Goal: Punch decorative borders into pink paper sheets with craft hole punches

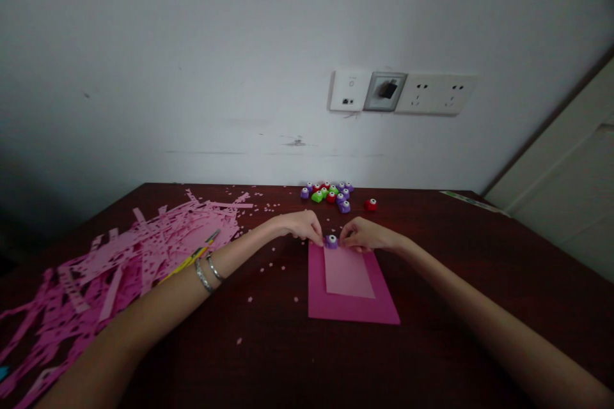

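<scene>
A small purple craft punch (pixel 331 242) with a white-ringed top sits at the upper edge of a light pink sheet of paper (pixel 349 275). That sheet lies over a larger, darker pink sheet (pixel 317 302). At the upper left corner of the paper, beside the punch, the fingers of my left hand (pixel 306 226) are closed in a pinch. My right hand (pixel 357 234) has its fingers curled together on the paper's upper edge, just right of the punch. What exactly lies between the fingertips is partly hidden.
Several purple, green and red punches (pixel 330 197) cluster near the wall, with a red punch (pixel 371 204) apart to their right. A heap of pink paper strips (pixel 144 249) covers the left side, with yellow-handled scissors (pixel 194 257) on it. Tiny pink cutouts (pixel 250 299) are scattered about.
</scene>
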Available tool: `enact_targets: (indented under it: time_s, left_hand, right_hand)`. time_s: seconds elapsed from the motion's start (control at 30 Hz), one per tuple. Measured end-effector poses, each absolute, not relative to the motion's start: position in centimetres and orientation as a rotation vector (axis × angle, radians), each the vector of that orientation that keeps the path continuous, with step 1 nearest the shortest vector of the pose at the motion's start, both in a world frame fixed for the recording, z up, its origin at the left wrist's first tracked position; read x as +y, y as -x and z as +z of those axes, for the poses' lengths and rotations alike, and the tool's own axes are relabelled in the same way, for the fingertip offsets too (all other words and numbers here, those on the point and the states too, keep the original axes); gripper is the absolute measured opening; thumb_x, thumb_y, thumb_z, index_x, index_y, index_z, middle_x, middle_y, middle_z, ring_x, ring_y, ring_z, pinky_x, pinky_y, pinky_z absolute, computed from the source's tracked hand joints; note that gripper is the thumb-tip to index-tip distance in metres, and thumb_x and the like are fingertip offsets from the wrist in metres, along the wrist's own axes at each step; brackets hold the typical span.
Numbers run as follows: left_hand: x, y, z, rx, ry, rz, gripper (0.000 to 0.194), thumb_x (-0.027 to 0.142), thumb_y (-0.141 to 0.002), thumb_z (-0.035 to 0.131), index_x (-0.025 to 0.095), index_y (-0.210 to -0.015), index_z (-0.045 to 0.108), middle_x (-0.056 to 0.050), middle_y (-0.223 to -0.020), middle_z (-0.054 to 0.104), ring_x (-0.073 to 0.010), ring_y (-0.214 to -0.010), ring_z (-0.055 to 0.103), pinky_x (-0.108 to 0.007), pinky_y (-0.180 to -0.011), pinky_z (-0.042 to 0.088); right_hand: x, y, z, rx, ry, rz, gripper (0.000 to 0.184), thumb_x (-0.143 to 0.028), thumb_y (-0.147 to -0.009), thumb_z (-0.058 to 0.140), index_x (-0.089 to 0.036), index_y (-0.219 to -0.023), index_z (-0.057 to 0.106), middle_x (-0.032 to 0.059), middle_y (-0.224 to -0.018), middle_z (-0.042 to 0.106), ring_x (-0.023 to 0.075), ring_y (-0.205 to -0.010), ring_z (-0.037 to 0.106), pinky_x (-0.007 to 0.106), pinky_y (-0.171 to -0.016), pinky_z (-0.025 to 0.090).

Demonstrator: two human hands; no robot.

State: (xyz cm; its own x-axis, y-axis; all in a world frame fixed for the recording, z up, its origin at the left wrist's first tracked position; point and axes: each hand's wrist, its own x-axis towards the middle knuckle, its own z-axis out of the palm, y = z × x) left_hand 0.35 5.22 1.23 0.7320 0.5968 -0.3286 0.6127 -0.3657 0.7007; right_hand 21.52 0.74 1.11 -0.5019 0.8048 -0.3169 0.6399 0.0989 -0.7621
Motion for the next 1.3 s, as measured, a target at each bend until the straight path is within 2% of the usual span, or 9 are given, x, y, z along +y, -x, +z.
enact_targets:
  time_s: [0.23,0.6,0.87,1.03,1.3]
  left_hand:
    - [5.29,-0.57,1.29,0.964,-2.08,-0.063,0.024,0.037,-0.063,0.065,0.016,-0.073,0.069,0.005,-0.049,0.048,-0.0054,-0.043,0.037,-0.018,-0.038,0.023]
    - [5.14,-0.85,1.39,1.0,-2.065,-0.047,0.022,0.035,-0.063,0.064,0.016,-0.072,0.069,0.004,-0.049,0.049,-0.0062,-0.044,0.038,-0.017,-0.037,0.025]
    - [5.08,-0.98,1.26,1.012,-2.06,-0.034,0.021,0.033,-0.062,0.064,0.016,-0.071,0.069,0.004,-0.049,0.05,-0.0061,-0.043,0.04,-0.017,-0.037,0.025]
    - [5.09,-0.98,1.21,1.008,-2.056,-0.031,0.021,0.034,-0.062,0.064,0.016,-0.071,0.069,0.005,-0.047,0.047,-0.0057,-0.041,0.036,-0.017,-0.037,0.024]
    - [5.16,-0.93,1.08,1.019,-2.049,-0.031,0.022,0.034,-0.062,0.064,0.015,-0.072,0.069,0.004,-0.049,0.048,-0.0063,-0.044,0.038,-0.019,-0.039,0.024]
  right_hand:
    - [0.86,-21.54,1.04,-2.205,1.415,1.381,0.015,-0.023,-0.069,0.051,-0.012,-0.067,0.062,-0.0058,-0.044,0.042,0.0048,-0.037,0.035,0.018,-0.037,0.024]
    - [1.01,-21.97,0.76,-2.19,1.409,1.409,0.019,-0.029,-0.07,0.054,-0.012,-0.066,0.06,-0.0052,-0.045,0.044,0.0046,-0.037,0.035,0.018,-0.036,0.023]
    - [1.06,-22.04,0.65,-2.163,1.425,1.418,0.018,-0.027,-0.07,0.054,-0.012,-0.07,0.062,-0.0055,-0.045,0.043,0.0046,-0.036,0.035,0.018,-0.035,0.022]
    - [0.9,-22.02,0.82,-2.153,1.427,1.423,0.015,-0.025,-0.069,0.053,-0.012,-0.065,0.06,-0.0054,-0.045,0.044,0.0046,-0.036,0.035,0.018,-0.035,0.022]
    - [1.13,-22.16,0.35,-2.127,1.425,1.439,0.02,-0.031,-0.07,0.056,-0.012,-0.067,0.061,-0.0058,-0.044,0.043,0.005,-0.035,0.034,0.019,-0.034,0.021]
